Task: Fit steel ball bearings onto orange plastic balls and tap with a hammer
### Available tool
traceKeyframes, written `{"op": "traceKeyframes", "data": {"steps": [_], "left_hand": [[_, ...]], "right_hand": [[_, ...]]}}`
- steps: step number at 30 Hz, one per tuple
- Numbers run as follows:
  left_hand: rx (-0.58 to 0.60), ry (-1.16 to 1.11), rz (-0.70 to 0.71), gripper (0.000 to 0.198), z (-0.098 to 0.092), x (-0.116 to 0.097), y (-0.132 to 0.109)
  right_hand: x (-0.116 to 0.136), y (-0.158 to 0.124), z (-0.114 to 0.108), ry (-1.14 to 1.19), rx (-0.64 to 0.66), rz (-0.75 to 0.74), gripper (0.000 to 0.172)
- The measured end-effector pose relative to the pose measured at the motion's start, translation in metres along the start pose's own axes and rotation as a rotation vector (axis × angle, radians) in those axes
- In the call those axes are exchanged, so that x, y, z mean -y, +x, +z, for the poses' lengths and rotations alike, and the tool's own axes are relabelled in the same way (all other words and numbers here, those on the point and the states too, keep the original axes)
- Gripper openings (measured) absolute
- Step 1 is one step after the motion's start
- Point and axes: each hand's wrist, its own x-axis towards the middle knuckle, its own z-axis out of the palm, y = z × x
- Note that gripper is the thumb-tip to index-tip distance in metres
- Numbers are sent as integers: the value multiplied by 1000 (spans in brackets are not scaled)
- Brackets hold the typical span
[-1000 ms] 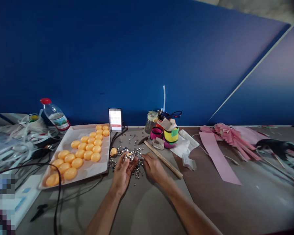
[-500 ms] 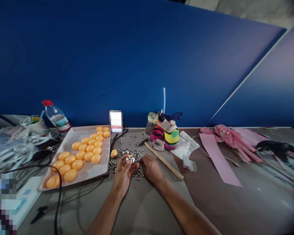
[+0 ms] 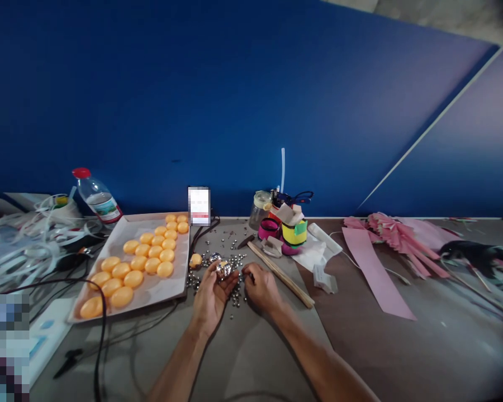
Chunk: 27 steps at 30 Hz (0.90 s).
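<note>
My left hand [image 3: 209, 296] is curled, palm up, around a shiny silver ball [image 3: 223, 270] with a patch of yellow on it. Just to its right, my right hand [image 3: 260, 286] is closed, thumb and fingertips pressed together. Whether anything sits between those fingertips I cannot make out. Many small steel balls [image 3: 236, 294] lie scattered around and between both hands. Behind my left hand is another silver piece [image 3: 215, 257], partly hidden. An orange ball [image 3: 195, 261] rests among the steel balls to the left.
A shallow tray [image 3: 178, 279] of orange balls stands to the left. To the right lies a wooden-handled hammer [image 3: 283, 272]. Behind it are a glass jar [image 3: 260, 210], magenta and yellow rolls [image 3: 294, 234] and a lit phone [image 3: 199, 205]. Pink strips [image 3: 373, 273] lie farther right.
My right hand has shifted slightly to the right, away from the left, its fingers drawn together. My left hand keeps the silver ball, turned a little, with its fingers opened slightly.
</note>
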Motion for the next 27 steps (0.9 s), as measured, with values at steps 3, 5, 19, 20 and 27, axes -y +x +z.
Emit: {"op": "traceKeyframes", "data": {"steps": [3,5,19,20,27], "left_hand": [[-9,11,0,38,-1,0,0],[-10,22,11,37,-2,1,0],[-38,84,10,40,1,1,-2],[-38,94,12,41,1,2,-3],[-40,123,-6,44,0,4,-3]], "right_hand": [[1,1,-1,22,34,17,19],[3,2,-3,54,48,27,19],[10,5,-8,326,31,25,17],[10,5,-9,333,18,44,17],[12,7,-12,463,-28,102,16]]}}
